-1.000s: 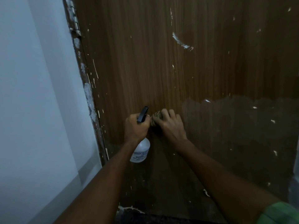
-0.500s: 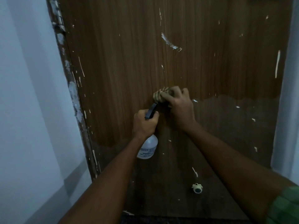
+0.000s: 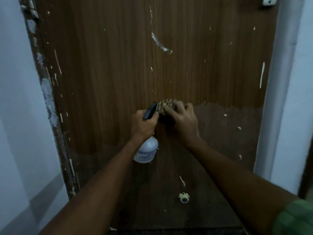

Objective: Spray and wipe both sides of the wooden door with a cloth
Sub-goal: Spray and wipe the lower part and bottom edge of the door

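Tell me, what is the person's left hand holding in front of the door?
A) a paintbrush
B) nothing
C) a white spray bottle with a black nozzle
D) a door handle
C: the left hand grips the neck of the spray bottle, its white body hanging below the fist.

Bare door [image 3: 186, 73] above cloth [image 3: 165, 106]

Left hand [image 3: 144, 125] holds bottle [image 3: 147, 152] before door [image 3: 105, 68]; right hand [image 3: 183, 120], just right, presses cloth [image 3: 165, 106] on door.
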### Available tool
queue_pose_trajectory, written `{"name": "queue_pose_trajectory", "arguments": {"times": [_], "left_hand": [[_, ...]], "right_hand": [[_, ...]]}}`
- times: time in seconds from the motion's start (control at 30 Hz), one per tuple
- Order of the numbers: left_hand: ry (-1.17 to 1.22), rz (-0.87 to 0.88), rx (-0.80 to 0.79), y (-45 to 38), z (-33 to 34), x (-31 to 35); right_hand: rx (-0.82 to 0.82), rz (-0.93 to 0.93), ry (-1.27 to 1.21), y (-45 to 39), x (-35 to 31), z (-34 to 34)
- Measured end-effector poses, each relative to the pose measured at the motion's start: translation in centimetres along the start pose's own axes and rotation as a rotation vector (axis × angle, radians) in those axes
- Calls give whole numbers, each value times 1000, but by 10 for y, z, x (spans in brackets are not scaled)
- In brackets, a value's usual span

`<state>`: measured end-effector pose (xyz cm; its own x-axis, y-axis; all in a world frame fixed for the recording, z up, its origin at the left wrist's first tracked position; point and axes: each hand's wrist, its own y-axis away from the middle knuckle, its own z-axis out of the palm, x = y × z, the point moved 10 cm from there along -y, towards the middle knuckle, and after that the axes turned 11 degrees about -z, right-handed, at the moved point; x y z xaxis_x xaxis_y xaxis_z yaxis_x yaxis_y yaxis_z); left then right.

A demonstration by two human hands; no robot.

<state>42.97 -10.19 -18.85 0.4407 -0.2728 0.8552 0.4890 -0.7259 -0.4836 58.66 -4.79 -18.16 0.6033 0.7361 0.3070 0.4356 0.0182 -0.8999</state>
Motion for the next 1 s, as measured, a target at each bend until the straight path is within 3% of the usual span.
{"name": "queue_pose_trajectory", "arguments": {"times": [0.1,0.17,0.33,0.5,0.57,0.7,0.77,0.9,1.0], "left_hand": [[11,-5,-12,-1,11,1],[45,-20,-44,1,23,3],[86,-9,-83,2,45,9],[63,-13,-108,1,62,6],[68,-15,-123,2,68,5],[81,-13,-130,-1,77,6],[91,-13,-119,-4,80,4],[108,-38,-130,-6,94,2],[132,-35,-158,-2,109,10]], "right_hand": [[-111,-210,10,73,-25,19],[-165,-279,1,68,-16,17],[-4,71,28,-8,41,-23],[-109,-59,2,81,24,2],[-164,-133,-10,79,32,5],[35,101,24,3,70,-35],[84,162,5,10,73,-38],[-135,-39,38,102,52,-6],[-227,-137,28,100,62,-5]]}}
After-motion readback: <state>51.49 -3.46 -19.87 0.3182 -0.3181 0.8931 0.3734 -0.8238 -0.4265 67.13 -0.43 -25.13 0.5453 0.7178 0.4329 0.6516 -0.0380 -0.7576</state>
